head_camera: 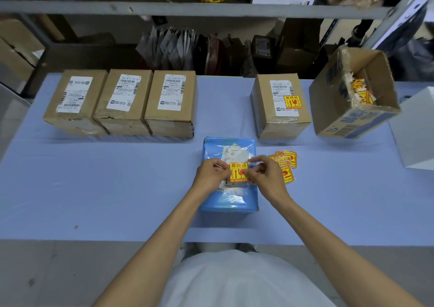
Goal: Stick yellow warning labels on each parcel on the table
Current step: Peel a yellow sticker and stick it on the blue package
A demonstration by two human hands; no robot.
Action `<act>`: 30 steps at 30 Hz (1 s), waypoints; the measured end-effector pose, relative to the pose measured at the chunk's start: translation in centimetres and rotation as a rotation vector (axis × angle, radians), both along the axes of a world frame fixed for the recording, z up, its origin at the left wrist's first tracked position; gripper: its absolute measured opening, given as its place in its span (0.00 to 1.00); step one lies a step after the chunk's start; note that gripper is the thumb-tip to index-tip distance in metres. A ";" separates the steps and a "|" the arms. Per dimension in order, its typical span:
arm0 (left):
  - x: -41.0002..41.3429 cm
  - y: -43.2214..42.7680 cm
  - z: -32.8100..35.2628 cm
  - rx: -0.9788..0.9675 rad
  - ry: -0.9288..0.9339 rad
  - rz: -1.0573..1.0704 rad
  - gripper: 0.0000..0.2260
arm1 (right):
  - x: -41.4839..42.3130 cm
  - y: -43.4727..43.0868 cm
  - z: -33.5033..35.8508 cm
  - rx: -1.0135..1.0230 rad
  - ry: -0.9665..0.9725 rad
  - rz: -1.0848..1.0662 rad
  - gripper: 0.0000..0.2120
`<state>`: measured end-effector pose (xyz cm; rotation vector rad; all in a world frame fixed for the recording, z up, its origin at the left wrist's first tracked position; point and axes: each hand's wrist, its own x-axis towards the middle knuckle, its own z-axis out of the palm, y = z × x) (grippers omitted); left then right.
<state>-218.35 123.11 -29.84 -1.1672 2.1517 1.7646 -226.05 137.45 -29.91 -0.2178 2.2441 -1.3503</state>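
Fingers of my left hand (211,174) and right hand (267,177) pinch opposite side edges of the yellow label (239,171), which is upright over the blue parcel (229,203) directly beneath. Spare labels (287,163) lie just right; three unlabelled boxes (124,99) stand far left.

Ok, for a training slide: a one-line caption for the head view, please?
Left hand and right hand pinch a yellow warning label over the blue parcel; three brown boxes lack one.
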 end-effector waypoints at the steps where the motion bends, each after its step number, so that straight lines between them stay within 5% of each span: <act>1: 0.1 0.1 0.0 -0.012 -0.015 -0.003 0.04 | 0.2 0.2 0.0 -0.006 0.007 -0.007 0.16; 30: 0.1 1.5 -0.9 -0.278 -0.141 -0.099 0.09 | 1.4 0.1 -1.0 0.365 0.274 0.176 0.09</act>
